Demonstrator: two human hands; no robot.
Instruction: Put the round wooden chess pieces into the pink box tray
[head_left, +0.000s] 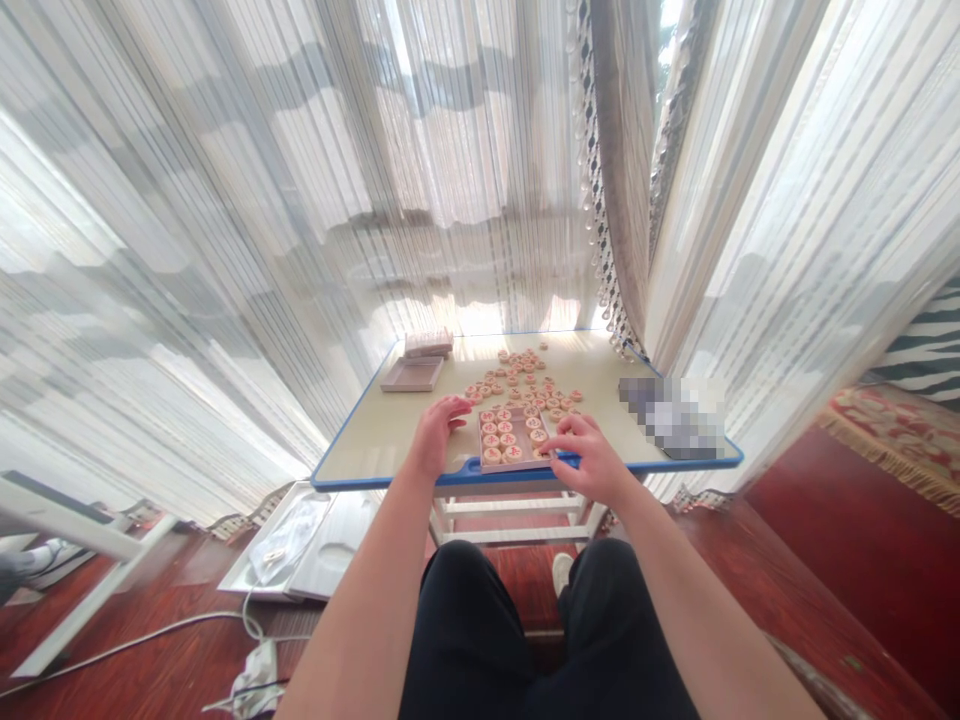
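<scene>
A shallow open box [522,438] lies near the table's front edge, with several round xiangqi pieces [508,439] in columns inside it, marked in red. Columns fill its left side and part of its right side, with a gap between. My right hand [589,458] is at the box's lower right corner, fingers curled and fingertips on a xiangqi piece [539,453], partly covered by them. Just left of the box, my left hand [442,432] hovers with fingers bent and apart, holding nothing. Loose xiangqi pieces [530,380] are scattered beyond the box.
The cream table [367,440] has a blue rim. An empty shallow tray [412,374] and a closed box [428,343] sit at its back left. A blurred-out item [675,418] lies at the right. Curtains [480,200] hang behind. A white open case [300,545] rests on the floor.
</scene>
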